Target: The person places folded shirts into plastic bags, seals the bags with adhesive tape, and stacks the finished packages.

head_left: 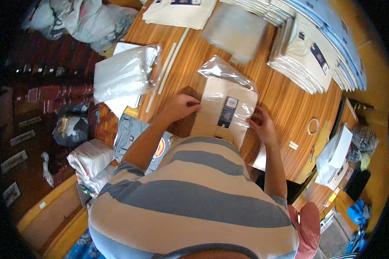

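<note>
A folded cream garment [214, 97] with a dark hang tag [227, 113] lies on the wooden table in front of me. A clear plastic bag [222, 68] covers its far part, and its loose, crinkled end reaches past the garment's far edge. My left hand [183, 107] pinches the bag's left side, fingers closed. On the opposite edge my right hand [261, 124] has thumb and fingers closed on the bag's right side. The near end of the garment rests against my striped shirt, which partly hides it.
Stacked cream garments [307, 56] and light blue ones [348, 56] stand far right. Flat clear bags [233, 30] lie ahead, with more bags [123, 71] at left. A tape roll [313, 126] sits right. A grey garment [132, 134] lies near my left forearm.
</note>
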Available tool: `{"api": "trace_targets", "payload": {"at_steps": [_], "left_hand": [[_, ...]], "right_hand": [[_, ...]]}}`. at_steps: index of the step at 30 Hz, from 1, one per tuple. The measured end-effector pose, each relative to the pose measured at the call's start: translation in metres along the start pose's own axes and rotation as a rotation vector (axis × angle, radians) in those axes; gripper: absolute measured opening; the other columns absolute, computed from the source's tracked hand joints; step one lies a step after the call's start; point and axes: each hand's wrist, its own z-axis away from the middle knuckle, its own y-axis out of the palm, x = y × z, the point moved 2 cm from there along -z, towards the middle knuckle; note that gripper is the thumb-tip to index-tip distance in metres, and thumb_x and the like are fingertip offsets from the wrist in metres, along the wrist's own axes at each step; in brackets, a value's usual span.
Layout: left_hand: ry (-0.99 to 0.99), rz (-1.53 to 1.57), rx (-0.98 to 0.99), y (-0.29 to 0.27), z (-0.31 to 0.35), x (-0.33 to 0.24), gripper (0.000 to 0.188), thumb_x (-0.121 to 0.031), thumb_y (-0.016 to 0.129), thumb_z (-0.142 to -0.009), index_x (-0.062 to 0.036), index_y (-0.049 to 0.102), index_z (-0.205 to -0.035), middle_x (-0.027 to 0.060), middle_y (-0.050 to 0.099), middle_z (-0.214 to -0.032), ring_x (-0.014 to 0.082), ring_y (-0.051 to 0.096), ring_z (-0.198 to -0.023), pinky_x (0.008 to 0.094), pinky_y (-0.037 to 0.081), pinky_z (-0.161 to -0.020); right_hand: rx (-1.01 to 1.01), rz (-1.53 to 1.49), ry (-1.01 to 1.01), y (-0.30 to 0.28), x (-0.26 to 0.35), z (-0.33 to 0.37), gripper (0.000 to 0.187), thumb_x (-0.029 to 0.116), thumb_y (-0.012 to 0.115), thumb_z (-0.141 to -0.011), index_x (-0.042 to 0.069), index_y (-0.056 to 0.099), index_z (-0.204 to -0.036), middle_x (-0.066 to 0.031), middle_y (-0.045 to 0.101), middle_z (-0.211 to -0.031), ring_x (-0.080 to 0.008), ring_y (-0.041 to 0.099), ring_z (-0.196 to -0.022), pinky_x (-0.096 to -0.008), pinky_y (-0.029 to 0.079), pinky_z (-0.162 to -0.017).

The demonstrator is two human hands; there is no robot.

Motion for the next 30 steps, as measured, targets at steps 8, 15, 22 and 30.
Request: {"api": "trace_targets", "payload": {"at_steps": [8,15,22,30], "left_hand": [[0.742,-0.495,-0.315,0.018,-0.011,0.012,0.024,-0.025,0.074,-0.095,-0.0073,0.071,-0.111,0.007,0.07,-0.117,0.0298,0.068,-0.107,0.0428,0.055,-0.094],[0.56,-0.157,-0.138,0.027,0.024,0.005,0.016,-0.022,0.07,-0.098,-0.0057,0.069,-0.101,0.0115,0.064,-0.102,0.0333,0.067,-0.093,0.0434,0.055,-0.082],[0.389,-0.186,0.109,0.047,0.064,0.012,0.025,-0.031,0.065,-0.103,-0.0069,0.069,-0.101,0.0141,0.062,-0.098,0.0368,0.065,-0.089,0.0445,0.055,-0.075],[-0.049,-0.099,0.408,0.026,0.06,-0.009,0.032,-0.039,0.066,-0.101,-0.0113,0.076,-0.114,0.0159,0.072,-0.111,0.0352,0.07,-0.099,0.0429,0.057,-0.083]], "right_hand": [[-0.305,0.525,-0.633,0.017,0.015,0.018,0.035,0.016,0.083,-0.087,0.004,0.07,-0.118,-0.016,0.066,-0.122,-0.0355,0.066,-0.113,-0.044,0.057,-0.094],[-0.239,0.456,-0.568,0.021,0.01,0.051,0.011,0.006,0.075,-0.092,0.001,0.073,-0.102,-0.0182,0.063,-0.11,-0.0352,0.066,-0.106,-0.0423,0.055,-0.089],[-0.156,0.178,-0.382,0.044,-0.016,0.113,0.007,0.007,0.073,-0.095,0.0,0.072,-0.098,-0.0161,0.063,-0.105,-0.0288,0.066,-0.09,-0.036,0.054,-0.072],[0.058,0.114,0.046,0.055,-0.032,0.138,0.025,0.026,0.062,-0.107,0.002,0.071,-0.106,-0.0188,0.075,-0.092,-0.0297,0.074,-0.083,-0.0412,0.057,-0.074]]}}
